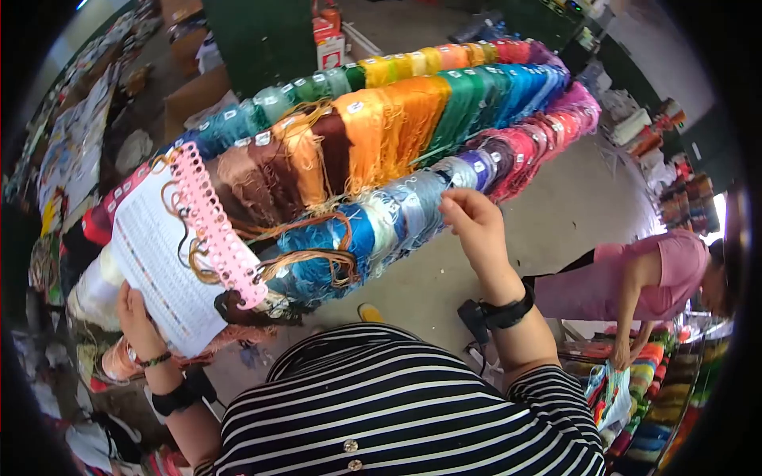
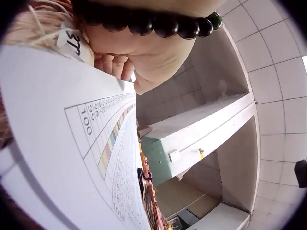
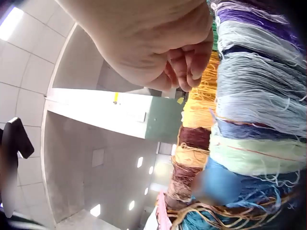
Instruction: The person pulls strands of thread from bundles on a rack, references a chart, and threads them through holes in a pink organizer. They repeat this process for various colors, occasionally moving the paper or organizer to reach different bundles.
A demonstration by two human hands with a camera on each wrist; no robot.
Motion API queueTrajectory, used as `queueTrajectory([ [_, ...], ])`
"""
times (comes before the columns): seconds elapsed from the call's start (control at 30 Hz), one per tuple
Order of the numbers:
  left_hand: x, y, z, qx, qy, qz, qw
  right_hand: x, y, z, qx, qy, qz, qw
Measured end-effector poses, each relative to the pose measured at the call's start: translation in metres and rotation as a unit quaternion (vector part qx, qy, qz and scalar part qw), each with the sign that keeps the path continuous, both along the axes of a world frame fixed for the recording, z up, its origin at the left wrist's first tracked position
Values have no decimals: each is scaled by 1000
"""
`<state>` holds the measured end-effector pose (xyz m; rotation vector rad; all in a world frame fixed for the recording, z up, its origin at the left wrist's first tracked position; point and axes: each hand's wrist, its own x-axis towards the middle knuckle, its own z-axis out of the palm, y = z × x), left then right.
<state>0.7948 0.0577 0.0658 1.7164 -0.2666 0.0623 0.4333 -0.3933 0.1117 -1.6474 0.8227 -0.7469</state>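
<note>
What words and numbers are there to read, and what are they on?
"100", on the white sheet.
"99", on the same sheet, beside it.
A thread tag has marks, but I can't tell which.
Too small or blurred: the sheet's tiny print, the other tags and the red and white box.

The left hand point(image 1: 141, 324) is at the person's left side, its thumb and fingers closed in a pinch. The right hand point(image 1: 479, 230) is raised farther forward, fingers loosely bent. Left forearm point(image 1: 190, 420) and right forearm point(image 1: 524, 341) are both extended forward.
</note>
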Motion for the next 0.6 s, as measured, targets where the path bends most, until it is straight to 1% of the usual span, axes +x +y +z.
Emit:
queueTrajectory([
  [0.03, 0, -2, -2, 4, -9, 12, 1000, -1, 6, -8, 4, 9, 40, 999],
  [0.1, 5, -5, -8, -24, -7, 24, 999, 1, 19, -26, 14, 24, 115, 993],
  [0.13, 8, -4, -9, -38, -8, 29, 999, 6, 27, -28, -41, 34, 147, 988],
  [0.17, 3, -8, -5, 37, -57, 87, 994, 15, 38, -28, -95, 41, 179, 978],
  [0.2, -3, -10, 1, 71, -84, 100, 989, 25, 47, -26, -151, 48, 209, 965],
  [0.23, -15, -20, 13, 104, -111, 113, 982, 34, 55, -20, -168, 54, 228, 958],
  [0.27, -27, -31, 24, 136, -136, 124, 973, 42, 60, -20, -216, 32, 256, 942],
  [0.3, -38, -42, 35, 147, -184, 89, 968, 52, 62, -20, -264, 9, 280, 923],
  [0.33, -53, -58, 48, 189, -238, 47, 951, 60, 64, -20, -311, -13, 303, 901],
  [0.37, -69, -76, 58, 229, -289, 4, 929, 68, 68, -18, -322, -43, 334, 885],
  [0.4, -83, -94, 63, 226, -306, -71, 922, 74, 74, -19, -318, -39, 364, 874],
  [0.43, -94, -110, 68, 249, -315, -156, 903, 80, 80, -20, -315, -33, 394, 863],
  [0.47, -103, -128, 70, 233, -349, -224, 879, 87, 87, -21, -312, -28, 424, 850],
  [0.5, -109, -142, 69, 227, -358, -283, 860, 94, 98, -26, -329, 1, 402, 855],
  [0.53, -114, -154, 67, 268, -347, -319, 841, 100, 105, -32, -343, 26, 377, 860],
  [0.57, -116, -161, 63, 292, -365, -319, 825, 106, 111, -37, -356, 51, 351, 864],
  [0.6, -113, -162, 56, 302, -366, -315, 822, 111, 116, -40, -369, 75, 325, 868],
])
